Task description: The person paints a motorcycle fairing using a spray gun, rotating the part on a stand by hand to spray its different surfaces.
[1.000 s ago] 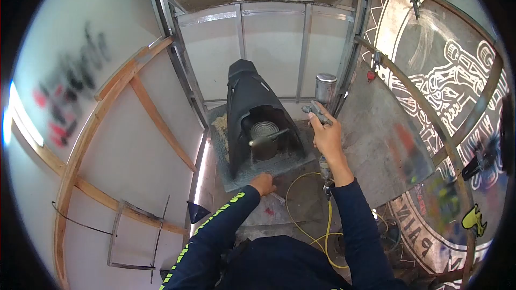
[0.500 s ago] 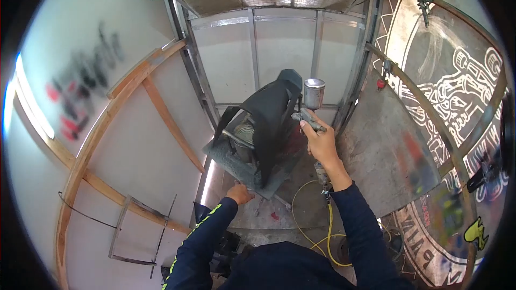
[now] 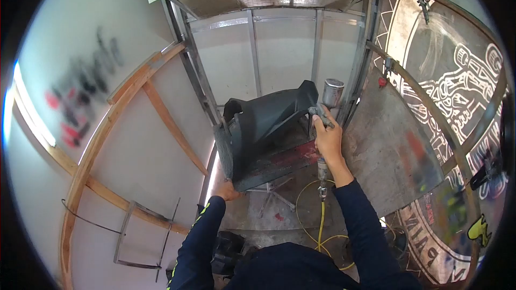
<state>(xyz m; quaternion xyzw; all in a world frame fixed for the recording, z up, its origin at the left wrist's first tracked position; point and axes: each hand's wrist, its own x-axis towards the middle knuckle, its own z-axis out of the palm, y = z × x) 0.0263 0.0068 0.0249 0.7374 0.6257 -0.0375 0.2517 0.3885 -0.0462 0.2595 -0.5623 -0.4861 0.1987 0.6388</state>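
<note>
My right hand [image 3: 329, 138] is wrapped around a spray gun [image 3: 322, 117] with a metal paint cup [image 3: 333, 94] on top. The gun's nozzle points left at the end of a dark, shaped plastic panel [image 3: 274, 108], which looks like a vehicle fairing. The panel rests on a flat board [image 3: 279, 165] with dark and red paint on it. At the board's near left corner, my left hand [image 3: 227, 189] grips the edge, its fingertips partly hidden. Under the board shows a metal stand [image 3: 271, 196] with spread legs.
A yellow air hose [image 3: 322, 220] hangs from a fitting [image 3: 322, 174] below my right hand and loops on the floor. White walls with wooden rails [image 3: 115, 110] stand at left. A wire frame [image 3: 141, 236] leans there. Another spray gun [image 3: 423, 5] hangs upper right.
The board and panel have turned on the stand, so the panel now lies more sideways. My left hand has moved up-left slightly with the board corner; the spray gun has shifted right.
</note>
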